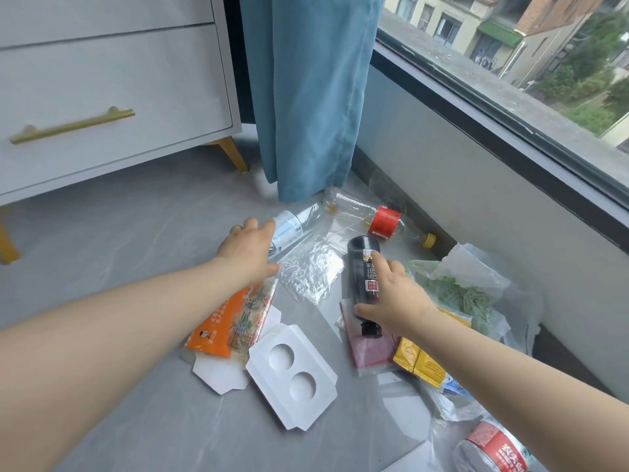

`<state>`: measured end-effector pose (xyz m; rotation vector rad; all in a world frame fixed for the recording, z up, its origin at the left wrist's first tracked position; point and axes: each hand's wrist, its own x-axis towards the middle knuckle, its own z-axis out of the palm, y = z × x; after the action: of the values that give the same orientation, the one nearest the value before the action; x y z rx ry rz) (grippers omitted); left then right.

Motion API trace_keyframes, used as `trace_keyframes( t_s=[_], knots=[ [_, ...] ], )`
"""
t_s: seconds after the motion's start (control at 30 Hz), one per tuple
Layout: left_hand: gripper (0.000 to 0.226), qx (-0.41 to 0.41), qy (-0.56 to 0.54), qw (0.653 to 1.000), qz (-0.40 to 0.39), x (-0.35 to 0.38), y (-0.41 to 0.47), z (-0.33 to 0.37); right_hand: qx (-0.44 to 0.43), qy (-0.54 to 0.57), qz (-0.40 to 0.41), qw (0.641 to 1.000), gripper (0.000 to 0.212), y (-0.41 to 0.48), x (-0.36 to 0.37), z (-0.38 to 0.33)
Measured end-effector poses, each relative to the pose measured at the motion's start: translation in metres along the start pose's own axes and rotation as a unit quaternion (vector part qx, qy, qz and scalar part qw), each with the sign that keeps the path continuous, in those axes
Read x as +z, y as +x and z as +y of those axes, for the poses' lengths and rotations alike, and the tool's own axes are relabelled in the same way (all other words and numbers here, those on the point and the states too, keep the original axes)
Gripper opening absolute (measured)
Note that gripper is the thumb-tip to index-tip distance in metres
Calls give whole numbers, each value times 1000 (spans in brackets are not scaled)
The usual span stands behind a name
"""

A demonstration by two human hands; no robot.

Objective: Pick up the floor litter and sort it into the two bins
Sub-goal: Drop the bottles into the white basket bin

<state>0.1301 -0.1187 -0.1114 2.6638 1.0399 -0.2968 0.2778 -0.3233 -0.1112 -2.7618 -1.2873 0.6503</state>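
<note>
Nearest, a stiff white card insert with two round holes (292, 369) lies flat on the grey marbled floor (136, 233), with a glossy orange foil snack packet (218, 330) at its ten o'clock. The right hand (391, 298) is clamped on a smooth black plastic bottle (360, 267), whose long axis runs six to twelve o'clock, cap toward the person. The left hand (248, 253) is spread apart and holds nothing. A crumpled clear plastic bottle with a white label (292, 229) lies at its one o'clock, just beside the forefinger, neck pointing toward two o'clock. This hand is the nearer. Neither bin shows.
</note>
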Motion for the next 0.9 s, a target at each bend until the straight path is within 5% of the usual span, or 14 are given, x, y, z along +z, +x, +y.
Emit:
trace_keyframes(
  t_s=[0.43, 0.9],
  knots=[
    [85, -8, 7, 999, -32, 14, 4, -8, 5, 13, -40, 999, 112, 4, 21, 5],
    [84, -40, -48, 998, 3, -13, -23, -6, 25, 46, 18, 998, 91, -14, -5, -2]
  ],
)
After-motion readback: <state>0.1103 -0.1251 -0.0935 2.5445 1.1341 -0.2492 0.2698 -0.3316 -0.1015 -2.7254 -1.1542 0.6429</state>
